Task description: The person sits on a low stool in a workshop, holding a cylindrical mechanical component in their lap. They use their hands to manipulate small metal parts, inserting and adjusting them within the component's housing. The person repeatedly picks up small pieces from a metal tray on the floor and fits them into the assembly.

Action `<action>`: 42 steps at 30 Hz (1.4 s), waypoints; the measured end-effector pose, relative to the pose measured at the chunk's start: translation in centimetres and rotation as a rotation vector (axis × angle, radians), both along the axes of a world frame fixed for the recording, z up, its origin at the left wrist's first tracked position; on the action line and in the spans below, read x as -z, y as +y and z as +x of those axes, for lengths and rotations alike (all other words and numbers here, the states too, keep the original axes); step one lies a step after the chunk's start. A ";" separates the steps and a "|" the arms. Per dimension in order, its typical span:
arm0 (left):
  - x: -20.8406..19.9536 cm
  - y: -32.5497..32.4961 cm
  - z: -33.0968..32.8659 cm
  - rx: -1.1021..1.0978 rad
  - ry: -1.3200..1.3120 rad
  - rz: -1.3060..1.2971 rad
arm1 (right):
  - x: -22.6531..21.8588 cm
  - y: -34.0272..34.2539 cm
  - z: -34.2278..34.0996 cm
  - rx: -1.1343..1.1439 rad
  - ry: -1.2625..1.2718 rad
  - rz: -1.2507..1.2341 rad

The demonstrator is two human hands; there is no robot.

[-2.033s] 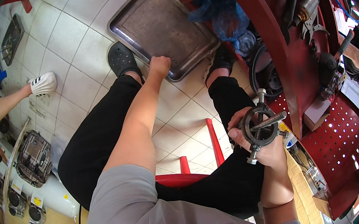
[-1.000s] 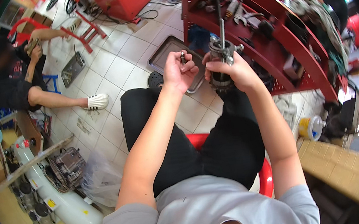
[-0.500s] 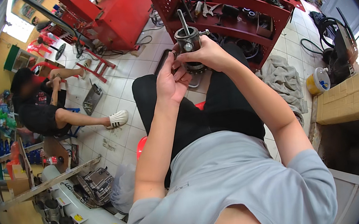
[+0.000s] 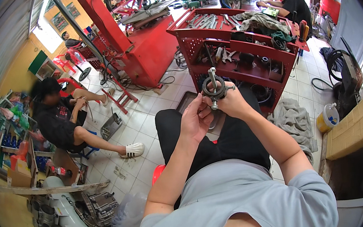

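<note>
Above my knees, my right hand (image 4: 234, 101) is wrapped round the right side of a dark metal cylinder (image 4: 208, 87) with a ring-shaped open top. A bright rod stands up in its middle, and bolts stick out at its side. On the left, my left hand (image 4: 197, 119) is closed, thumb and fingertips pinched together against the cylinder's near left side. Whatever lies between those fingertips is too small or hidden to name. The cylinder's lower part is hidden behind my hands.
A red tool cart (image 4: 236, 38) with wrenches and rags stands just ahead. To the left sits another person (image 4: 58, 122), near a grey tray (image 4: 111, 125). A grey cloth (image 4: 292, 120) lies on the floor at right, near a yellow bucket (image 4: 326, 118). Another person (image 4: 297, 6) is behind the cart.
My view has lifted, bringing more of the workshop beyond the cart into sight. The cylinder now tips its open top more toward me; both hands remain at it.
</note>
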State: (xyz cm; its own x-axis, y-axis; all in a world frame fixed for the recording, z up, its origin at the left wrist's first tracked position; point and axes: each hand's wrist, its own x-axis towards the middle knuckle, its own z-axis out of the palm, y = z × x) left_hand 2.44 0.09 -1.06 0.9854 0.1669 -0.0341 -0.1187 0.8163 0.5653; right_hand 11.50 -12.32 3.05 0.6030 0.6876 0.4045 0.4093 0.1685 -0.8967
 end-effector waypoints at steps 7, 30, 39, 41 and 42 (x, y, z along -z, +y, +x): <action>0.0 -0.9 0.8 0.067 -0.005 -0.149 | -0.4 -1.3 0.8 0.128 -0.096 -0.068; 0.1 -0.5 -0.3 -0.255 -0.046 0.012 | 0.4 -1.6 0.2 0.013 0.181 0.144; -1.8 -0.5 -2.3 -0.394 -0.093 0.363 | 0.0 -2.0 -1.2 -0.025 0.111 0.086; -2.1 -0.6 -2.7 -0.402 -0.097 0.470 | -0.3 -2.2 -1.5 -0.027 0.113 0.097; -2.3 -0.7 -2.8 -0.405 -0.104 0.523 | -0.6 -2.4 -1.5 -0.028 0.110 0.104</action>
State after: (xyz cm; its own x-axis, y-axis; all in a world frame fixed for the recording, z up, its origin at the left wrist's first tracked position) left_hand -0.36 -0.60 1.24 0.8350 0.4934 0.2438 -0.4336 0.3170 0.8435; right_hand 10.02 -14.71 3.62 0.6285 0.6626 0.4073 0.3037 0.2731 -0.9128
